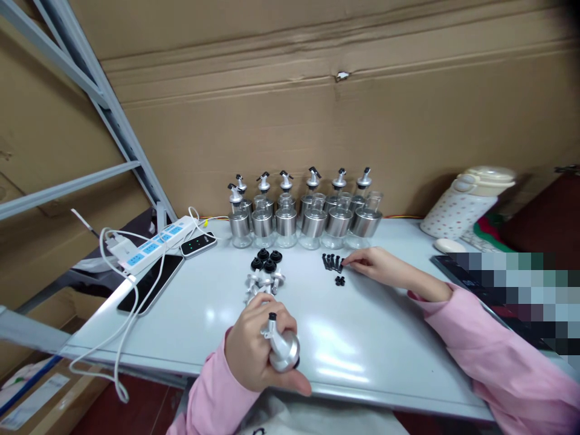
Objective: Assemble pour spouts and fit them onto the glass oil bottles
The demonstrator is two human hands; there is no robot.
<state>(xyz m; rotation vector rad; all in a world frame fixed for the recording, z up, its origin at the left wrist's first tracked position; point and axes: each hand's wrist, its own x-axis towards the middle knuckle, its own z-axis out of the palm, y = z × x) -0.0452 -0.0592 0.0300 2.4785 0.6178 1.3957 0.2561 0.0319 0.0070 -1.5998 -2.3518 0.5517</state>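
Note:
Near the table's front edge, my left hand [256, 347] is closed around a silver pour spout [284, 349] with a small black tip. My right hand [376, 266] reaches in from the right, its fingertips touching a short row of black flip caps [332, 262]. Whether the fingers pinch one cap is too small to tell. Just below that row lie several tiny black pieces [339, 281]. Beyond my left hand are loose silver spouts [265, 279], partly hidden by it, and black ribbed stoppers [267, 260].
Two rows of glass and steel bottles [312, 225] stand along the cardboard wall [317, 121], several topped with spouts. At left are a power strip [154, 244], cables, a phone [151, 284] and a small black device [198, 244]. A dotted flask [462, 205] stands at right.

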